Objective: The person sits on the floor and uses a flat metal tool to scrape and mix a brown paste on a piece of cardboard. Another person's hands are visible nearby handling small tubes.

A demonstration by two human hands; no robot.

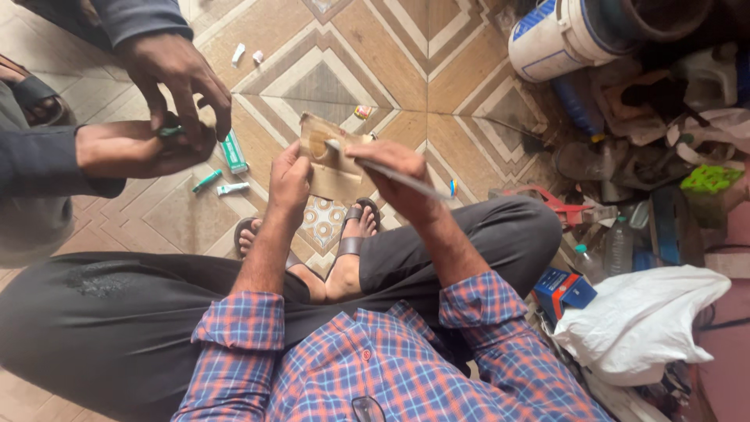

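Over by the right wall, a white plastic bucket (pixel 558 35) lies tipped on its side beside a dark pot; what either holds cannot be told. Below them sit a clear plastic bottle (pixel 619 246), a blue and red carton (pixel 562 291) and a bulging white plastic bag (pixel 644 316), its contents hidden. A green lump (pixel 709 180) rests on the clutter there.

At the middle, the seated person's left hand (pixel 289 184) has its fingers closed around the left edge of a small wooden piece (pixel 328 160), held above their sandalled feet. Their right hand (pixel 398 176) is closed on a thin grey rod (pixel 394 173) whose tip lies on the wood's face.

To the left, a second person's two hands (pixel 160 117) pinch a small green object (pixel 170 131) between them, close beside the wood but apart from it. On the floor between lie a green and white tube (pixel 233 151), a small green pen-like thing (pixel 206 180) and a white scrap (pixel 233 188).

Underfoot, the tiled floor (pixel 437 78) shows brown and cream diamond patterns, with bits of litter scattered about.
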